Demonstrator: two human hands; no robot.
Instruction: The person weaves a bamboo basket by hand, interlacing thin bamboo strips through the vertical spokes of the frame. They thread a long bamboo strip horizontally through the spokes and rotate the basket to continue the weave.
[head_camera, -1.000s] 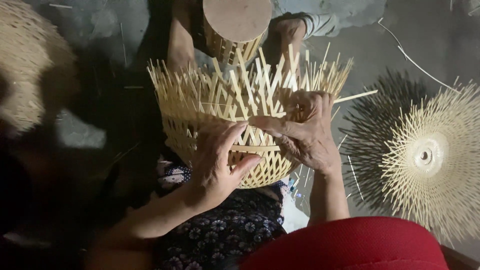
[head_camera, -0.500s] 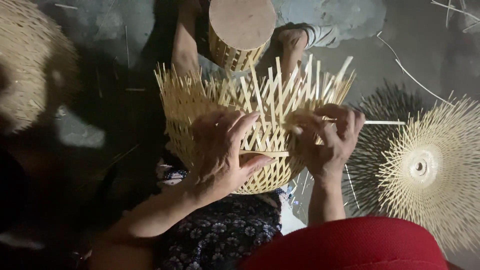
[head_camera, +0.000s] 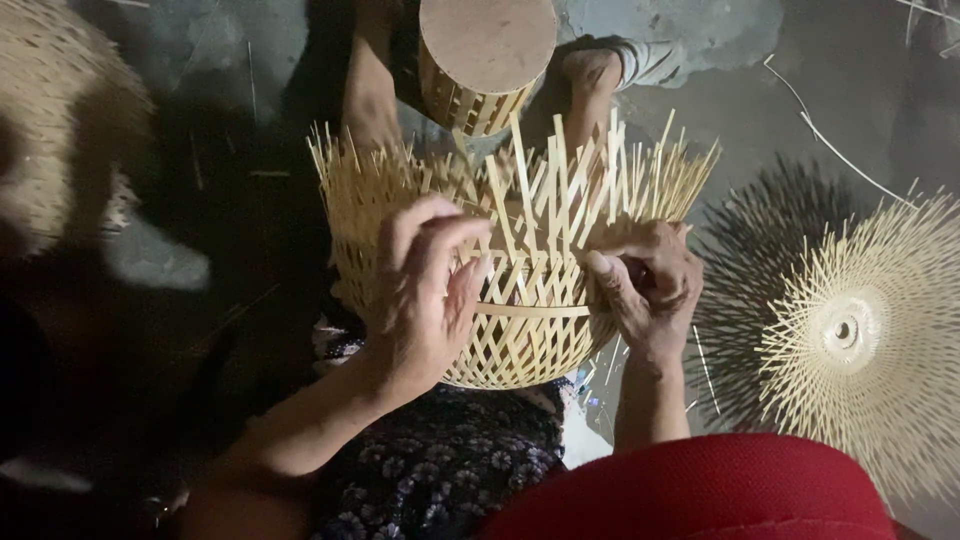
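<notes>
A half-woven bamboo basket (head_camera: 520, 330) rests on my lap, its loose upright strips fanning out at the top. My left hand (head_camera: 425, 290) lies against the basket's near left side, fingers curled over the weave. My right hand (head_camera: 650, 285) pinches strips at the basket's right rim. A flat horizontal band runs across the weave between both hands.
Another person's hands (head_camera: 590, 70) hold a small round woven basket (head_camera: 485, 60) just beyond mine. A flat radial bamboo base (head_camera: 870, 340) lies on the floor at right. A large woven basket (head_camera: 60, 130) sits at the far left. Loose strips litter the grey floor.
My right hand has pulled in from the long strip and now pinches the rim. My left hand shifted lower on the basket's left side. The basket has turned slightly.
</notes>
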